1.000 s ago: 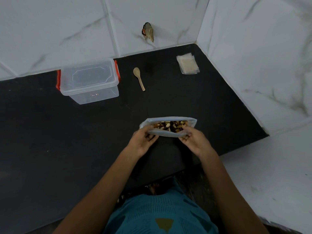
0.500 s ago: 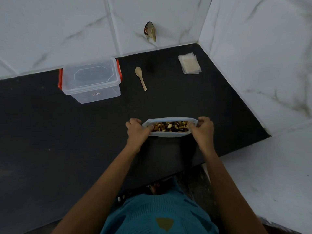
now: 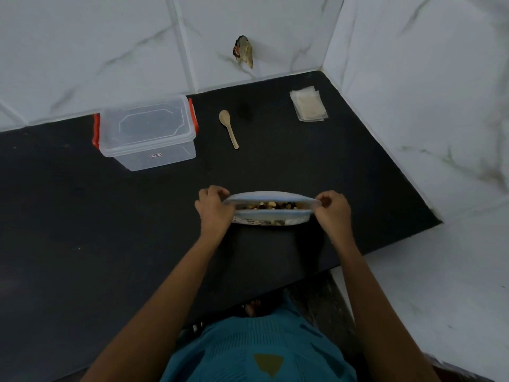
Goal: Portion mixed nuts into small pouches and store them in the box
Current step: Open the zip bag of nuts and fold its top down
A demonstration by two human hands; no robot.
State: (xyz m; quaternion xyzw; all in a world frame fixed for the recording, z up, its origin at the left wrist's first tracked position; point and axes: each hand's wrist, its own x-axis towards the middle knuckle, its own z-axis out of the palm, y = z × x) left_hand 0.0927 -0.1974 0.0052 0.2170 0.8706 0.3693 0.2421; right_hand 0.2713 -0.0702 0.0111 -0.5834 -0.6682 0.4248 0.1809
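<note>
A: So, status?
B: Both on the bag [image 3: 271,215], centre-front of the counter [image 3: 82,216]. At the left end of the mouth, left hand [image 3: 213,209] pinches the rim; at the right end, right hand [image 3: 332,210] does the same. Fingers curled tight on the plastic.
A: Mouth?
B: Narrow slit, nuts [image 3: 268,205] visible through it. Looks upright, base on the counter.
A: Rest of the kit?
B: Back-left: box [image 3: 147,133], lid on. Right of it: spoon [image 3: 228,128], lying flat. Back-right by the wall: pouches [image 3: 308,104], stacked. All well apart from the bag, nothing touching them.
A: So step one, I'd guess: get the bag open for scooping.
B: Agreed. Tip: tension along the mouth flattens it. Ease the ends inward, or re-grip mid-rim and part the near and far lips. Keep the base planted so it doesn't tip and spill.
A: Then?
B: Probably one hand goes for the spoon. Fold the rim down first so the mouth holds itself open.
</note>
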